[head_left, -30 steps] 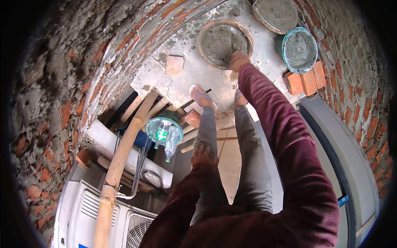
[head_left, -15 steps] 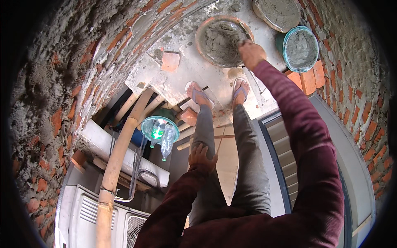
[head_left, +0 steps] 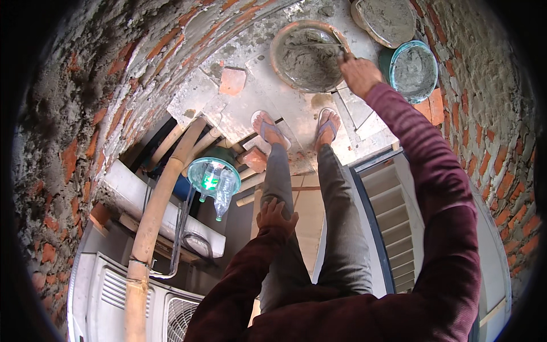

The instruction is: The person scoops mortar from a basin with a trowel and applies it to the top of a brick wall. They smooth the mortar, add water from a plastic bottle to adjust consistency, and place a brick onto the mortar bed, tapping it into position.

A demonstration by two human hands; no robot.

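Observation:
My right hand (head_left: 361,76) is closed round the handle of a trowel (head_left: 341,57) at the right rim of a round, shallow basin (head_left: 276,64). Grey wet mortar (head_left: 313,60) lies in the basin, and the trowel's blade is mostly hidden by my hand and the mortar. With fingers apart, my left hand (head_left: 276,218) rests on my left leg near the knee and holds nothing. A teal bucket (head_left: 385,64) full of mortar stands just right of my right hand, beside a second mortar basin (head_left: 359,16).
Rough brick walls rise on both sides. A loose brick (head_left: 232,81) lies left of the basin. Bamboo poles (head_left: 165,202), a teal tub with plastic bottles (head_left: 192,170) and an air-conditioner unit (head_left: 102,296) are at lower left. Stacked bricks (head_left: 436,108) sit beneath the teal bucket.
My right hand has drawn slightly right with the trowel, toward the basin's outer rim. My left hand stays on my leg. The whole view has shifted a little.

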